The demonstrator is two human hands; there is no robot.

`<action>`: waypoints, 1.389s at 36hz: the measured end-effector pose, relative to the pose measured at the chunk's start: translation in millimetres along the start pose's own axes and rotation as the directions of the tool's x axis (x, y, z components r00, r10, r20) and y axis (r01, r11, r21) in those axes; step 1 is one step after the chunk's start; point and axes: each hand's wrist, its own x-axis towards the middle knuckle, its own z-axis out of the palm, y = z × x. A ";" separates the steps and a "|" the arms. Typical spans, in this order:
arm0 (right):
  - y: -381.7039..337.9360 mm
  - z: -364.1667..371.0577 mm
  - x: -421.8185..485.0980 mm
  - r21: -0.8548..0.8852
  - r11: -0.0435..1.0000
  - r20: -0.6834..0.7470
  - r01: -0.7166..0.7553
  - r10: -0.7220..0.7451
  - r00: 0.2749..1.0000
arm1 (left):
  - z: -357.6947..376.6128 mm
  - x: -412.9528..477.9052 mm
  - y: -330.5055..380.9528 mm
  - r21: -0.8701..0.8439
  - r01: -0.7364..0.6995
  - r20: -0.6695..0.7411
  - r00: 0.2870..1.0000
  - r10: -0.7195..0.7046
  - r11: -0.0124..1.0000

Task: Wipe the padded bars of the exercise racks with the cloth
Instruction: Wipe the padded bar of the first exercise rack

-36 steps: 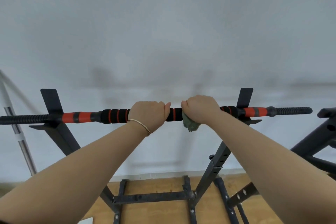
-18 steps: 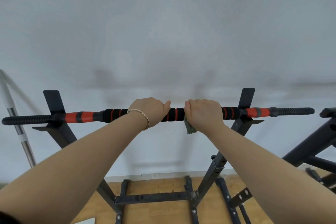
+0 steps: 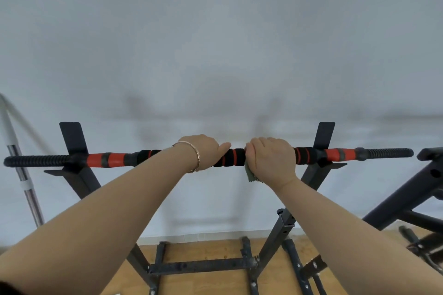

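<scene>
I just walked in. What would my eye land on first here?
The black-and-orange padded bar runs straight across the middle, resting on a black rack before a pale wall. Two bare hands grip it side by side at its centre: the left hand, with a thin bracelet at the wrist, and the right hand, which holds a green cloth hanging just below.

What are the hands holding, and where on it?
The left hand grips the padded bar bare, just left of its middle. The right hand grips the same bar beside it, with the green cloth bunched under its palm.
</scene>
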 end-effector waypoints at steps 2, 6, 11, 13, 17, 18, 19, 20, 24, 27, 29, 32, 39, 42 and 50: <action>-0.6 -2.7 7.8 -0.059 0.998 0.063 -0.002 0.006 0.998 | 5.0 0.6 -0.4 0.044 0.011 -0.038 0.999 -0.010 0.999; -0.1 -13.4 30.7 -0.072 0.997 0.370 -0.008 0.035 0.929 | 12.0 -4.9 0.3 0.173 0.016 -0.271 0.962 0.032 0.985; 13.0 -20.7 63.9 0.229 0.887 0.807 -0.401 0.057 0.587 | 36.6 -18.8 2.6 0.258 0.037 -0.456 0.886 0.088 0.965; 14.1 -19.8 67.5 0.278 0.852 0.838 -0.443 0.010 0.545 | 43.0 -19.7 -0.3 0.196 0.067 -0.559 0.828 0.055 0.978; 12.7 -25.0 57.2 0.288 0.896 0.736 -0.339 0.019 0.677 | 44.4 -17.7 2.5 0.236 0.057 -0.587 0.804 0.095 0.970; 13.8 -27.9 52.2 0.306 0.894 0.698 -0.329 0.024 0.715 | 45.5 -17.1 2.1 0.225 0.060 -0.600 0.795 0.090 0.973; 15.9 -31.4 46.6 0.339 0.879 0.666 -0.336 0.029 0.746 | 45.2 -17.6 2.3 0.211 0.063 -0.619 0.781 0.084 0.976; 18.7 -35.0 40.9 0.391 0.851 0.631 -0.350 0.029 0.775 | 44.7 -18.7 2.9 0.196 0.071 -0.629 0.775 0.069 0.978; 38.5 -49.2 20.6 0.574 0.763 0.470 -0.298 -0.009 0.883 | 42.1 -18.4 3.8 0.177 0.064 -0.587 0.808 0.053 0.982; 57.7 -52.2 3.9 0.532 0.819 0.415 -0.215 -0.031 0.909 | 39.5 -16.2 3.3 0.055 -0.050 -0.644 0.762 0.073 0.997; 67.6 -52.7 -5.9 0.509 0.846 0.403 -0.163 -0.067 0.913 | 38.7 -13.0 5.4 -0.027 -0.207 -0.682 0.719 0.133 0.978; 75.7 -54.4 -15.0 0.554 0.813 0.411 -0.182 -0.076 0.908 | 32.2 -10.0 15.8 -0.044 -0.402 -0.656 0.702 0.277 0.915; 74.6 -42.7 -21.5 0.557 0.821 0.298 -0.121 -0.061 0.953 | 27.8 -5.6 35.2 -0.098 -0.424 -0.616 0.736 0.280 0.900; 66.9 -42.7 -17.2 0.576 0.806 0.245 -0.132 -0.017 0.969 | 19.8 -5.9 38.8 -0.244 -0.392 -0.587 0.788 0.186 0.887; 74.9 -66.7 9.4 0.611 0.717 0.354 -0.336 0.132 0.926 | -11.8 -3.7 58.4 -0.461 -0.335 -0.516 0.854 0.058 0.822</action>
